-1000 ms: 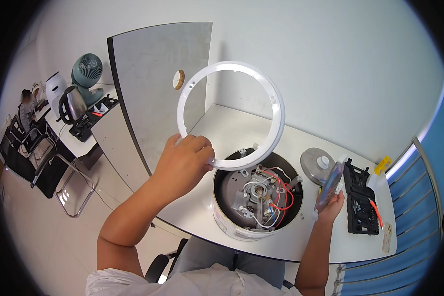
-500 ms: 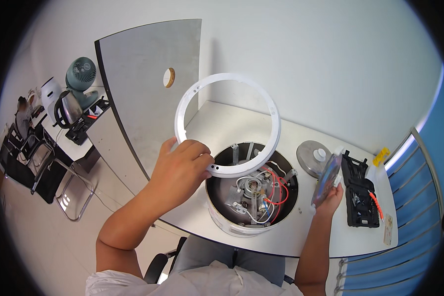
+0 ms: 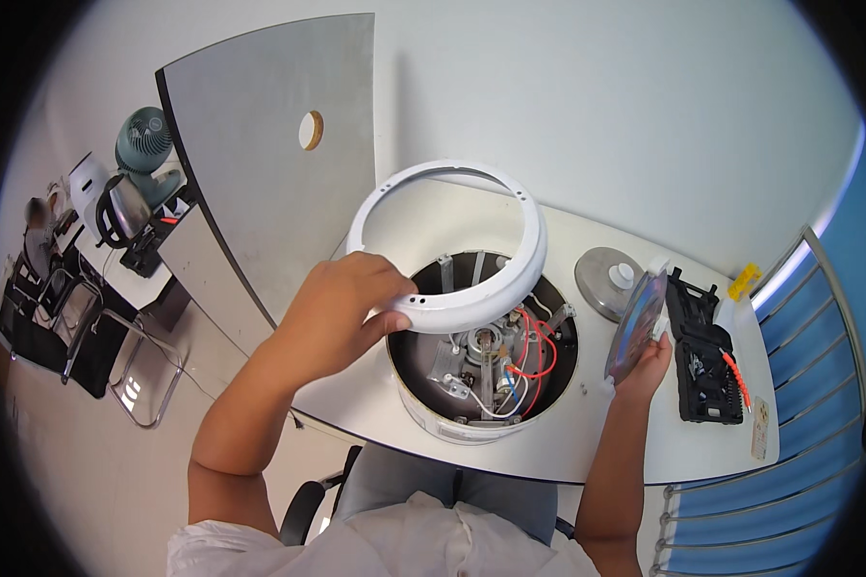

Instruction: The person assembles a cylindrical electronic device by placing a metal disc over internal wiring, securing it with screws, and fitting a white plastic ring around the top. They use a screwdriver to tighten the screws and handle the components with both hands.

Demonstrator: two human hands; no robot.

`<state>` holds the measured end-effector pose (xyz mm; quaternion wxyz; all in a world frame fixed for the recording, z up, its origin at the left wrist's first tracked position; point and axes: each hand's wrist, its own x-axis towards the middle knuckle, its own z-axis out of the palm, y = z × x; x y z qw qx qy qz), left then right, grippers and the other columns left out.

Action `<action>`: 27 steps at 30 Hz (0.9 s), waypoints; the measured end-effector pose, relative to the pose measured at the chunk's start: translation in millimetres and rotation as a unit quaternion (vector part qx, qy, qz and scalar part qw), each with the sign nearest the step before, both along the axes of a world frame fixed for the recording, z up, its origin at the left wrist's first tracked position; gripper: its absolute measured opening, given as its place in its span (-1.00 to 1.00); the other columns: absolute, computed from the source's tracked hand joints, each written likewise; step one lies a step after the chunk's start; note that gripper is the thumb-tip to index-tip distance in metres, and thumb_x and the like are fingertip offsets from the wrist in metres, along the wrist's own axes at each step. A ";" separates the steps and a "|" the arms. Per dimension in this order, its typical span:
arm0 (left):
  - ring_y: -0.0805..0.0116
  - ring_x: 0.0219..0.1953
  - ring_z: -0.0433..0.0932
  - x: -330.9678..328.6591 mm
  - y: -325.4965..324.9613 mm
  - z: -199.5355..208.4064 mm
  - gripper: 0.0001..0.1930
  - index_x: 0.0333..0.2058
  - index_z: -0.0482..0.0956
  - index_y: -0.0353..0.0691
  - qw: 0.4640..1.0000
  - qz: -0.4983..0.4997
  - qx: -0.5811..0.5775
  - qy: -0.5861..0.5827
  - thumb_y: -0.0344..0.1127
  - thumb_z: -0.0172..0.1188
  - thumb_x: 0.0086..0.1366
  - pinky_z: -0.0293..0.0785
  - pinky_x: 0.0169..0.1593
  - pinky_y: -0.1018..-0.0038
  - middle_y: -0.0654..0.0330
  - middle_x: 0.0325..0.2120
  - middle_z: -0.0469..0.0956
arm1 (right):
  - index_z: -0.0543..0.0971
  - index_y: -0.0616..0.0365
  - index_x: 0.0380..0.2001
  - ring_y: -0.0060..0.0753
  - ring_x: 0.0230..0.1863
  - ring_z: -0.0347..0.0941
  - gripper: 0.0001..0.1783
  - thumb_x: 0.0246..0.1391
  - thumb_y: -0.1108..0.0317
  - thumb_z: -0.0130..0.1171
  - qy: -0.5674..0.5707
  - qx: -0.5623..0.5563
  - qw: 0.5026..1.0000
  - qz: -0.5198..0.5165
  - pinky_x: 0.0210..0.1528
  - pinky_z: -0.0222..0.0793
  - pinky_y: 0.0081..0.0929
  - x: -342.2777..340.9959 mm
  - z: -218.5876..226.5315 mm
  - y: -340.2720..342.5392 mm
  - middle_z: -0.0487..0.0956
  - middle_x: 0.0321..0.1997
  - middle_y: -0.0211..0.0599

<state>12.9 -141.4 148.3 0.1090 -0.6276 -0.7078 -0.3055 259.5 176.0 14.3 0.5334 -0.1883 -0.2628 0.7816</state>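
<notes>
My left hand (image 3: 358,306) pinches a white ring-shaped rim (image 3: 534,240) at its near left edge and holds it tilted. Below the ring stands a round appliance pot body (image 3: 433,423), its inside facing up. Red, white and blue wires (image 3: 546,356), metal brackets and a central fitting show in it. My right hand (image 3: 647,367) grips a round, shiny disc-shaped lid (image 3: 640,327) by its edge, on edge above the table to the right of the pot body. Its face is seen at a slant, and part of the fingers is hidden behind it.
A metal pot lid with a white knob (image 3: 608,281) lies behind my right hand. An open black tool case (image 3: 707,375) and an orange-handled screwdriver (image 3: 737,380) are on the right of the white table (image 3: 548,457). A grey partition (image 3: 269,163) rises at left; a railing (image 3: 837,298) runs at right.
The ring has tipped to a flatter slant in my left hand, its near edge now higher over the pot body. My right hand still holds the disc-shaped lid. The whole view has shifted slightly.
</notes>
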 end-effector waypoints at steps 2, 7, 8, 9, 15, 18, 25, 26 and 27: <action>0.06 -0.31 0.49 -1.2 -0.6 -1.7 -0.73 -0.33 0.54 -0.27 0.999 -0.023 -0.012 -0.031 -0.29 0.32 -0.02 0.41 -0.25 0.27 0.12 -0.39 0.54 | 0.40 0.12 0.04 -0.20 0.11 0.37 -0.51 0.23 0.06 -0.30 0.006 0.012 1.000 -0.003 0.18 0.25 -0.23 0.5 -0.3 0.1 0.46 0.09 -0.24; 0.05 -0.36 0.46 -0.2 -1.0 -7.6 -0.71 -0.30 0.55 -0.28 0.997 -0.061 0.004 -0.039 -0.21 0.25 0.06 0.38 -0.26 0.25 0.12 -0.43 0.53 | 0.41 0.12 0.02 -0.21 0.08 0.39 -0.52 0.23 0.06 -0.30 -0.001 0.030 0.999 0.013 0.16 0.28 -0.23 2.9 0.3 -0.1 0.47 0.07 -0.24; 0.05 -0.36 0.46 -0.3 -0.4 -9.1 -0.71 -0.29 0.55 -0.28 0.998 -0.058 0.001 -0.036 -0.20 0.25 0.07 0.37 -0.26 0.25 0.13 -0.44 0.52 | 0.41 0.12 0.02 -0.21 0.08 0.40 -0.52 0.23 0.06 -0.30 0.000 0.037 0.999 0.022 0.15 0.29 -0.23 5.2 -1.3 1.6 0.48 0.07 -0.24; 0.05 -0.36 0.46 -1.4 0.7 -9.3 -0.70 -0.29 0.55 -0.28 0.998 -0.057 -0.001 -0.031 -0.19 0.24 0.08 0.37 -0.26 0.24 0.13 -0.44 0.52 | 0.42 0.11 0.01 -0.21 0.07 0.41 -0.52 0.23 0.06 -0.29 0.008 0.040 0.999 0.033 0.14 0.30 -0.23 6.7 -3.8 3.9 0.49 0.06 -0.24; 0.25 -0.36 0.41 -31.1 23.1 -25.9 -0.68 -0.22 0.53 -0.28 0.990 -0.033 0.092 -0.102 -0.20 0.27 0.12 0.37 -0.19 0.39 0.14 -0.40 0.47 | 0.43 0.11 -0.01 -0.22 0.02 0.43 -0.54 0.23 0.06 -0.27 -0.009 0.001 1.000 0.002 0.10 0.33 -0.22 -0.8 3.3 -3.5 0.51 0.01 -0.25; 0.13 -0.22 0.50 -58.1 49.5 -37.5 -0.74 -0.18 0.55 -0.26 0.984 -0.010 0.108 -0.142 -0.31 0.24 0.16 0.40 -0.10 0.34 0.11 -0.31 0.49 | 0.43 0.11 -0.01 -0.22 0.04 0.42 -0.54 0.23 0.06 -0.27 -0.013 -0.017 1.000 -0.008 0.11 0.32 -0.22 -1.1 2.9 -1.2 0.51 0.01 -0.25; 0.19 -0.25 0.49 -121.6 116.7 -97.1 -0.73 -0.18 0.57 -0.23 0.981 0.027 0.086 -0.172 -0.29 0.27 0.13 0.40 -0.10 0.37 0.13 -0.32 0.50 | 0.46 0.07 -0.10 -0.39 -0.22 0.50 -0.57 0.24 0.03 -0.26 -0.049 -0.008 0.999 -0.008 -0.18 0.41 -0.43 -8.0 19.0 -18.3 0.57 -0.24 -0.39; 0.20 -0.27 0.49 -128.9 122.5 -107.3 -0.72 -0.19 0.58 -0.22 0.983 0.037 0.077 -0.161 -0.27 0.28 0.12 0.40 -0.11 0.38 0.13 -0.33 0.50 | 0.46 0.07 -0.12 -0.39 -0.27 0.50 -0.56 0.24 0.02 -0.27 -0.058 -0.008 0.998 -0.006 -0.23 0.42 -0.43 -9.0 19.7 -19.3 0.57 -0.26 -0.38; 0.18 -0.27 0.50 -131.6 128.5 -112.5 -0.72 -0.20 0.59 -0.20 0.991 0.055 0.048 -0.112 -0.27 0.29 0.10 0.41 -0.13 0.36 0.14 -0.34 0.50 | 0.46 0.07 -0.14 -0.40 -0.31 0.49 -0.57 0.24 0.02 -0.28 -0.060 -0.006 0.998 -0.002 -0.28 0.41 -0.43 -8.3 18.4 -17.8 0.57 -0.28 -0.38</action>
